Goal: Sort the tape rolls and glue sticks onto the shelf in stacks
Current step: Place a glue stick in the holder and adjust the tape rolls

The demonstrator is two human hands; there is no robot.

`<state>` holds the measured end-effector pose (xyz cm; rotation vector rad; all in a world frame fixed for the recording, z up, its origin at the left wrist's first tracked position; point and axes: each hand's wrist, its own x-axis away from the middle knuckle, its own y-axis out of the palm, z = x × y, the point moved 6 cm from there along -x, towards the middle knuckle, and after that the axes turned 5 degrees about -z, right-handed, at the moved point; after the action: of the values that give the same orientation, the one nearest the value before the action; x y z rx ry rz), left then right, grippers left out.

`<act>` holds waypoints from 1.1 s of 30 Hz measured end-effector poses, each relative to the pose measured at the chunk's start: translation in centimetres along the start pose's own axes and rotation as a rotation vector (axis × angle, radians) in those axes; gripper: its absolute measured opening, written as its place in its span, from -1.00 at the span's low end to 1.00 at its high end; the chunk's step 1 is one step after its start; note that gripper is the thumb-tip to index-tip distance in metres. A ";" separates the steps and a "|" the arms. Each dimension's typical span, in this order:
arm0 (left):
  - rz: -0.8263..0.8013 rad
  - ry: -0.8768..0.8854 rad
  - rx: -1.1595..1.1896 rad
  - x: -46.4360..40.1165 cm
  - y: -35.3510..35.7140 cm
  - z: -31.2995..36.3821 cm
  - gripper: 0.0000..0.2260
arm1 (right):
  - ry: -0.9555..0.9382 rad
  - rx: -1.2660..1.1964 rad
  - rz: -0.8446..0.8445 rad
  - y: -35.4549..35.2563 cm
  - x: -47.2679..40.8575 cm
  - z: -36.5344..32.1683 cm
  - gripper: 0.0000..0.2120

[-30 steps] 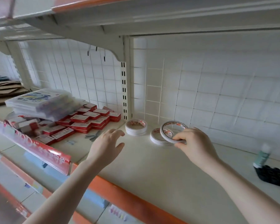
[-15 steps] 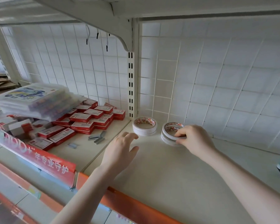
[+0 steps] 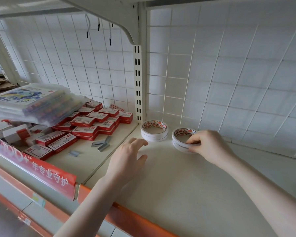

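I see a matte cream shelf [image 3: 186, 182] backed by white wire grid [image 3: 229, 65]. Far left, glossy red boxes [image 3: 85, 121]; my left hand [image 3: 126, 159] hovers spread; round tape stacks [image 3: 154, 130]; right hand [image 3: 210, 146] pinching the right stack [image 3: 181, 137].

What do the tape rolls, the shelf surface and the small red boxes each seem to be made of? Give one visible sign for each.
Tape rolls: probably white tape wound on a printed card core; thin white layered edges show.
Shelf surface: likely painted metal; smooth, cream, matt.
Small red boxes: apparently printed cardboard; sharp folded edges, white labels.
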<state>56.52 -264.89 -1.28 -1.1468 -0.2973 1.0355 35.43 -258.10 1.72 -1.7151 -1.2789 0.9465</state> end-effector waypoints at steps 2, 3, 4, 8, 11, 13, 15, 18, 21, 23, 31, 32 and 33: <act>-0.005 -0.004 0.001 0.0 0.0 0.0 -0.69 | -0.001 0.011 -0.016 0.0 -0.2 0.3 -0.90; -0.007 -0.004 -0.001 0.0 0.0 0.0 -0.69 | -0.002 0.019 -0.026 0.0 -0.3 0.4 -0.90; -0.009 -0.005 -0.004 0.0 0.1 0.0 -0.69 | -0.006 0.028 -0.038 0.1 -0.4 0.6 -0.90; -0.023 -0.009 -0.008 0.0 0.1 -0.1 -0.68 | -0.034 0.030 -0.071 0.4 -0.7 1.0 -0.92; -0.029 -0.010 -0.010 0.0 0.2 -0.1 -0.69 | -0.057 0.024 -0.071 0.4 -0.7 1.1 -0.91; -0.029 -0.009 -0.011 0.0 0.2 0.0 -0.69 | -0.075 0.034 -0.063 0.5 -0.7 1.1 -0.91; -0.028 -0.009 -0.011 0.0 0.2 0.0 -0.69 | -0.088 0.040 -0.059 0.6 -0.8 1.2 -0.90; -0.029 -0.010 -0.009 0.0 0.2 0.0 -0.69 | -0.099 0.047 -0.060 0.6 -0.8 1.4 -0.91; -0.031 -0.008 -0.008 0.0 0.2 0.0 -0.69 | -0.115 0.047 -0.049 0.6 -0.9 1.4 -0.92; -0.038 -0.008 -0.012 0.0 0.2 0.1 -0.69 | -0.123 0.048 -0.039 0.6 -1.0 1.4 -0.92; -0.078 0.004 -0.048 0.0 0.4 0.5 -0.71 | -0.175 0.147 0.137 -1.4 1.0 1.4 -0.75; -0.084 0.015 -0.057 0.1 0.5 0.6 -0.71 | -0.167 0.183 0.157 -1.9 1.5 1.6 -0.75; -0.090 0.028 -0.066 0.2 0.6 0.8 -0.70 | -0.151 0.215 0.175 -2.4 2.1 1.9 -0.75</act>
<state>55.74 -264.25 -1.44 -1.1961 -0.3601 0.9351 33.21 -255.32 2.81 -1.6304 -1.0886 1.2883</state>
